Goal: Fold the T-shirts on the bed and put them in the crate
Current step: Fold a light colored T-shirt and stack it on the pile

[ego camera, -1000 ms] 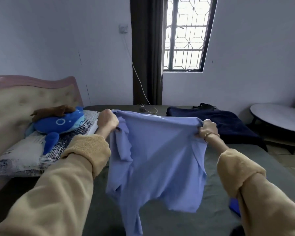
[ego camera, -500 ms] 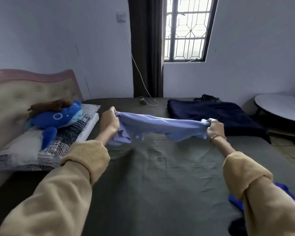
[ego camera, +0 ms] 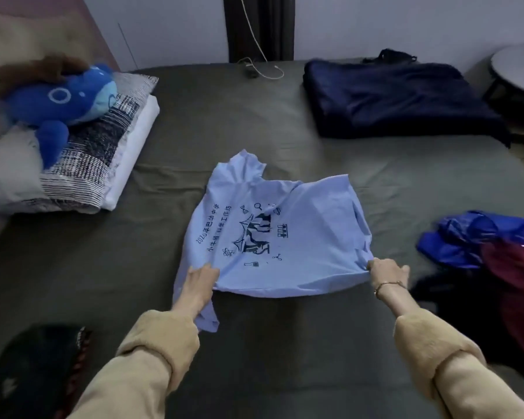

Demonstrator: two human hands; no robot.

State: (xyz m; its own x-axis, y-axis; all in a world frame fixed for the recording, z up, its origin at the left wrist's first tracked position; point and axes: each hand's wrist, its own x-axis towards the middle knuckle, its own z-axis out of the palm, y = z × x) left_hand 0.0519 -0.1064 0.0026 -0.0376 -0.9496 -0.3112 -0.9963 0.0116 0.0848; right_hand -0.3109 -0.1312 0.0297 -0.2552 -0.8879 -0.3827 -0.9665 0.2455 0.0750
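Shirt: light-blue T-shirt (ego camera: 280,237) lay print-up on the bed (ego camera: 254,122).
Hands: left hand (ego camera: 198,282) and right hand (ego camera: 386,272) gripped its near corners.

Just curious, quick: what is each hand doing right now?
Left hand: grips the light blue T-shirt at its near edge.
Right hand: grips the same shirt's near right corner.

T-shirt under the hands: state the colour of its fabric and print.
Light blue T-shirt, dark print; head view.
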